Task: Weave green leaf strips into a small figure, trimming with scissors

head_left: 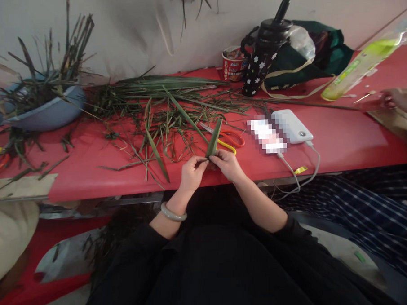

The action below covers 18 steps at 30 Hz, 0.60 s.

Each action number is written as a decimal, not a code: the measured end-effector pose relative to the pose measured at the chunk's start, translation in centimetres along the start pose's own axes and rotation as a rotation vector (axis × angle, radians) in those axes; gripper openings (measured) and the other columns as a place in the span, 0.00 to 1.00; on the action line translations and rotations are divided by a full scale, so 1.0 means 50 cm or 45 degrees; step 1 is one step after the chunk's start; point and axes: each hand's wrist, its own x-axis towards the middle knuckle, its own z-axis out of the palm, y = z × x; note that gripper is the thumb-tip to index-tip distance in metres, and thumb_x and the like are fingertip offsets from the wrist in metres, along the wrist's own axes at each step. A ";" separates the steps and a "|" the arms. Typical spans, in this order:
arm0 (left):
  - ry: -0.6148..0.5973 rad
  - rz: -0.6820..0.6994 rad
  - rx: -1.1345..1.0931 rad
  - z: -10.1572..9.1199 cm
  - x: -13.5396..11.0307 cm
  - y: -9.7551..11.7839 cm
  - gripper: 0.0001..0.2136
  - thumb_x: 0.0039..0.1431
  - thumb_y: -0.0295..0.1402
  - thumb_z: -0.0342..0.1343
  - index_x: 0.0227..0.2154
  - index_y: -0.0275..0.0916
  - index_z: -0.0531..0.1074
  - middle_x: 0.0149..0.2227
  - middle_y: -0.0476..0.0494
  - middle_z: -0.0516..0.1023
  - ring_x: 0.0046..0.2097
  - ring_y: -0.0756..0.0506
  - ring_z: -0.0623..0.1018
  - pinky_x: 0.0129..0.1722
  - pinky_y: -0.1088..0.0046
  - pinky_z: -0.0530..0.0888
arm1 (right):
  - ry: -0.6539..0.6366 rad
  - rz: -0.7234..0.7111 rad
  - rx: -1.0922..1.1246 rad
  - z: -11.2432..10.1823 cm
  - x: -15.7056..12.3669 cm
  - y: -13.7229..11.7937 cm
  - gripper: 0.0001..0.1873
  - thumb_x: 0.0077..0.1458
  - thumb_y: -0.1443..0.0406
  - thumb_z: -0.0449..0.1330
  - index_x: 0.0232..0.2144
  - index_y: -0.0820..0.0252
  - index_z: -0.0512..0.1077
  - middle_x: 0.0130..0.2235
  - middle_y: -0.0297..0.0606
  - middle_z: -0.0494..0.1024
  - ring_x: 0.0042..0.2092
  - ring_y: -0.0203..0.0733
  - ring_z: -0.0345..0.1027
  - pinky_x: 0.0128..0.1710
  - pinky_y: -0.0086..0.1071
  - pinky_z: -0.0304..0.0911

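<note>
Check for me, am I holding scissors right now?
No, your left hand and right hand pinch a green leaf strip, while the nearest scissors lie just beyond them.

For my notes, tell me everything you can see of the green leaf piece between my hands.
The green leaf piece is a matte plant blade, lighter in streaks. It points up, leaning right, its lower end pinched in the grip of your left hand and right hand. It's held over the red tabletop near the front edge. Whether the long strip beside it joins is unclear.
</note>
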 end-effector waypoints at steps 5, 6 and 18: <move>0.024 -0.073 -0.063 -0.005 0.007 -0.005 0.07 0.48 0.35 0.54 0.26 0.36 0.70 0.25 0.48 0.74 0.30 0.50 0.73 0.32 0.74 0.70 | 0.009 -0.087 -0.196 0.004 -0.005 -0.007 0.07 0.48 0.63 0.55 0.30 0.61 0.67 0.26 0.32 0.72 0.27 0.34 0.66 0.28 0.29 0.63; 0.024 -0.087 -0.097 -0.006 0.009 -0.005 0.07 0.48 0.35 0.54 0.25 0.36 0.70 0.25 0.48 0.73 0.29 0.50 0.73 0.31 0.74 0.70 | -0.004 -0.113 -0.242 0.004 -0.005 -0.009 0.07 0.48 0.64 0.55 0.32 0.61 0.67 0.28 0.33 0.73 0.29 0.34 0.67 0.30 0.29 0.63; -0.027 -0.176 -0.404 -0.009 0.013 -0.004 0.11 0.46 0.30 0.55 0.35 0.37 0.69 0.22 0.54 0.70 0.22 0.54 0.69 0.26 0.76 0.68 | 0.043 -0.293 -0.664 0.009 -0.009 -0.006 0.05 0.49 0.68 0.54 0.28 0.61 0.70 0.27 0.35 0.72 0.29 0.36 0.66 0.30 0.28 0.60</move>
